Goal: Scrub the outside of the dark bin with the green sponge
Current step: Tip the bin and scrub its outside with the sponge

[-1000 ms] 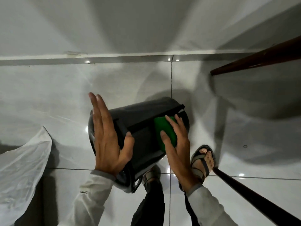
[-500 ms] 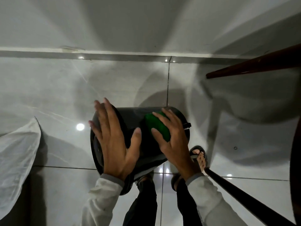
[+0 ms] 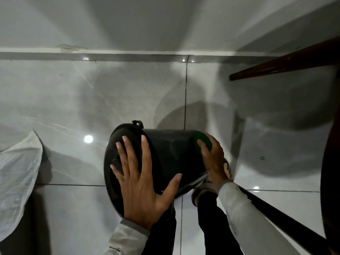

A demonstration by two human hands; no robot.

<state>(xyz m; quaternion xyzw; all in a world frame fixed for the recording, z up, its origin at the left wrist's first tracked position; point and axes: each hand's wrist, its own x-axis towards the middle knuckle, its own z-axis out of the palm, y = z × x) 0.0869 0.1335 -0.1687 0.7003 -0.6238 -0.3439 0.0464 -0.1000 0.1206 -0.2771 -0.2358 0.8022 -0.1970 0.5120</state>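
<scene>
Dark round plastic bin (image 3: 171, 155) lay tipped on its side over the glossy grey tiled floor (image 3: 92, 100). Left hand (image 3: 141, 183) was spread flat, fingers splayed across its lid end. Right hand (image 3: 213, 159) pressed the green sponge (image 3: 201, 139) against the bin's far end, fingers curled over it. No readable markings.

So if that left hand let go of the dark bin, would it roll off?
Probably. The bin has round walls and lies on its side, so it would likely roll on the glossy floor. The left hand lies spread flat on it, seemingly steadying it while the right hand presses the sponge. It looks like light plastic.
</scene>
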